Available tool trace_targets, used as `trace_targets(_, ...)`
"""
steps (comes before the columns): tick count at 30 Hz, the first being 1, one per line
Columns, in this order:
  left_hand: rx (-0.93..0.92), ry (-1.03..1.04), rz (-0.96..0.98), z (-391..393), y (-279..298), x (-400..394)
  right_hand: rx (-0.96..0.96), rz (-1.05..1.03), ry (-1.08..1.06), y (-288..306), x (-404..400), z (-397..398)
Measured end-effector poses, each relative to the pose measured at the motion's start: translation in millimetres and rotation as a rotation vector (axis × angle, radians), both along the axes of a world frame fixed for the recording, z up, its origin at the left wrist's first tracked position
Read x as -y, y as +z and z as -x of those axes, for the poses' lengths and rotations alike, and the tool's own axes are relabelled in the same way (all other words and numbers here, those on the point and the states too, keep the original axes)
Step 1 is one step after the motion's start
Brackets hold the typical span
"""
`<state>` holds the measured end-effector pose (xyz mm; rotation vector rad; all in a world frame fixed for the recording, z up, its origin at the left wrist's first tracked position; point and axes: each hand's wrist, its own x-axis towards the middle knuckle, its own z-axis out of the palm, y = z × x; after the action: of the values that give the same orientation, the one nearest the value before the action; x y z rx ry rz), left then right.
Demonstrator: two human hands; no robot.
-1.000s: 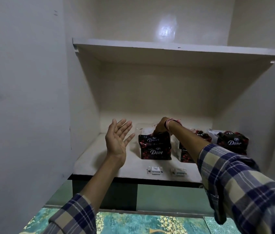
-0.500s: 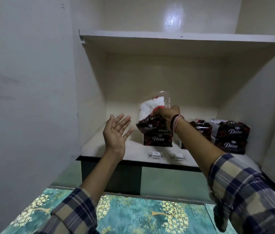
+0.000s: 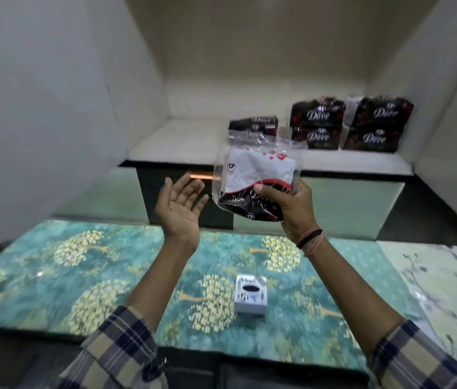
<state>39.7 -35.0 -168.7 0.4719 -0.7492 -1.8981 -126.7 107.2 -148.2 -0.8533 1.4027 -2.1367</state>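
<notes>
My right hand [image 3: 292,209] grips the lower part of a clear plastic packet [image 3: 255,175] with a white and black "Dove" printed item inside, held in the air in front of the shelf. My left hand [image 3: 179,209] is just left of the packet, palm up, fingers spread, touching nothing. On the white shelf [image 3: 182,144] behind stand more black "Dove" packets: a single one [image 3: 252,126] on the left, a stack of two [image 3: 317,123] in the middle and another stack of two [image 3: 379,124] on the right.
A green mat with yellow tree patterns [image 3: 109,276] covers the surface below my arms, with a small white box [image 3: 250,297] standing on it. A paler mat [image 3: 446,282] lies at the right. White walls close in the shelf alcove on the left and right.
My right hand has lifted the top packet off the left stack and brought it toward me, off the shelf. The view has tilted down, and my left hand turned palm up beside the packet.
</notes>
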Motion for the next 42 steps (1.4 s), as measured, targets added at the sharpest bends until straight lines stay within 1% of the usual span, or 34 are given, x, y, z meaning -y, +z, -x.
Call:
trace_targets(3,0.077,0.033,-0.067,-8,-45,-20,0.072,-0.082,-0.004,-60,-17,-4)
trace_targets(6,0.178,0.027,-0.165,-10,-89,-42,0.132,-0.161,-0.005,-109,-29,-12)
trace_targets(10,0.273,0.004,-0.285,-9,-142,-61,0.25,-0.217,-0.046,-158,-33,-22)
trace_targets(13,0.316,-0.076,-0.344,-5,-171,-69,0.319,-0.234,-0.071,-185,-26,-28)
trace_targets(16,0.354,-0.244,-0.369,4,-193,-74,0.358,-0.273,-0.15,-205,-14,-37)
trace_targets(18,0.387,-0.334,-0.352,12,-205,-71,0.379,-0.309,-0.153,-217,-4,-43)
trace_targets(22,0.447,-0.252,-0.386,26,-224,-42,0.354,-0.378,-0.149,-227,6,-36)
trace_targets(26,0.463,-0.224,-0.363,27,-237,6,0.371,-0.323,-0.297,-223,12,9)
trace_targets(27,0.47,-0.227,-0.347,27,-240,18,0.347,-0.336,-0.325,-223,14,21)
trace_targets(29,0.49,-0.27,-0.316,30,-245,40,0.266,-0.383,-0.283,-223,22,41)
trace_targets(31,0.513,-0.292,-0.282,31,-250,58,0.216,-0.431,-0.159,-224,32,50)
trace_targets(33,0.527,-0.346,-0.256,27,-257,65,0.145,-0.537,-0.06,-228,38,46)
trace_targets(35,0.603,-0.405,-0.333,34,-293,105,0.163,-0.673,0.028,-262,83,55)
trace_targets(37,0.648,-0.417,-0.328,27,-295,102,0.175,-0.724,0.096,-267,81,48)
trace_targets(39,0.658,-0.445,-0.315,21,-296,99,0.204,-0.763,0.214,-270,81,40)
trace_targets(41,0.69,-0.444,-0.362,18,-318,106,0.292,-0.859,0.361,-296,95,31)
trace_targets(42,0.694,-0.456,-0.374,14,-320,102,0.335,-0.897,0.374,-301,92,24)
